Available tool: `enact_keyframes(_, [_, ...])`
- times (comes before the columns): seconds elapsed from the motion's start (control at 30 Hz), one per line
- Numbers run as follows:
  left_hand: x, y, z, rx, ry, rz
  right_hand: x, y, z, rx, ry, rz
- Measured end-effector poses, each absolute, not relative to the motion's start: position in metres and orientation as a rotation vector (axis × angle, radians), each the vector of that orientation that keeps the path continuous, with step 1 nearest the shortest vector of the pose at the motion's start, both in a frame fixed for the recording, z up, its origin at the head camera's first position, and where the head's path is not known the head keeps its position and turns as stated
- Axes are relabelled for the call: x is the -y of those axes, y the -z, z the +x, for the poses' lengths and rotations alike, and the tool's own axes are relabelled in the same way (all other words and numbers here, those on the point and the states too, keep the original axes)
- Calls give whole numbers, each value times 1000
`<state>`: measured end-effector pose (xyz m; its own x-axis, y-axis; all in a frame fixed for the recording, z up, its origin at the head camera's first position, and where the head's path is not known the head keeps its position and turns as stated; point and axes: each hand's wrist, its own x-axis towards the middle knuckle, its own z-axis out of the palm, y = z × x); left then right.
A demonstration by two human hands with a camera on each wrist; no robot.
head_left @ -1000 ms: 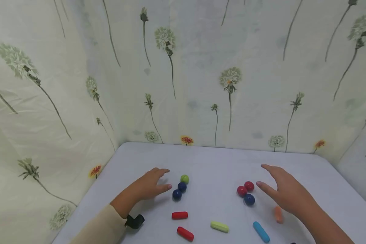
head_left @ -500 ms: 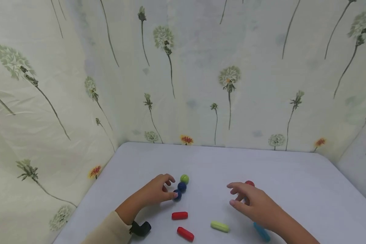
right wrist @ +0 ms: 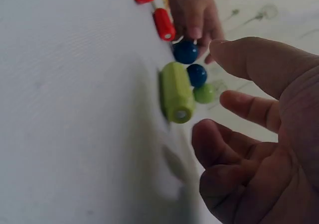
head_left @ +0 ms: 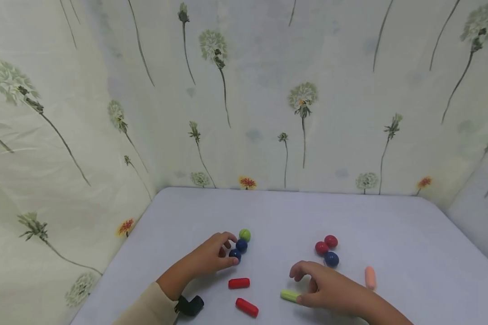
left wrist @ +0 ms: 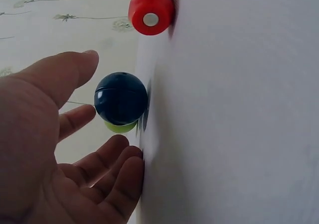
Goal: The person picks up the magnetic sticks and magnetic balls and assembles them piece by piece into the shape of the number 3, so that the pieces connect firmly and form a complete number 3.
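Right hand (head_left: 327,289): and there's the big move! Half a second ago it hung over the red balls; now it has swung to the near side, thumb spread from loosely bent fingers, gripping nothing.
Lime stick (head_left: 288,295): down on the table, partly behind the thumb (the right wrist view shows a gap between fingers and stick), so I'd call it reached for, not taken.
Left hand (head_left: 209,258): barely a shift here, thumb and fingers apart in a wide curve, no grip showing.
Near blue ball (head_left: 235,255): on the table, right in front of that curve; thumb clear of it, index fingertip too close to call.
Rest of that row: middle blue ball (head_left: 241,245), then green ball (head_left: 245,234), packed close behind.
Red balls (head_left: 321,248): uncovered now, bunched with the right blue ball (head_left: 331,259); peach stick (head_left: 370,278) back in view too.
Red sticks (head_left: 239,283): lying between the hands on the near side, the tight spot, I'd judge, for any low sideways sweep.
Table (head_left: 280,216): far edge well beyond the balls, printed cloth (head_left: 252,90) rising behind it; the widest room runs between the two ball groups and out past them.
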<state>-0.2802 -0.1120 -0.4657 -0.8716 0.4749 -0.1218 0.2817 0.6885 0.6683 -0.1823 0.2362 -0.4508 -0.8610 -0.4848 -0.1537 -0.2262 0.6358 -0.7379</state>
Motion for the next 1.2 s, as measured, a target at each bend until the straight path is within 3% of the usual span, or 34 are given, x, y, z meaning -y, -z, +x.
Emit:
enact_keyframes(0.5, [111,474,-283,-2616,-883,636,-234,476,-181,-2515,1101,-492])
enact_keyframes(1.2, [115,468,-280,-2618,-911,681,-227,475,-188,-2534,1121,-502])
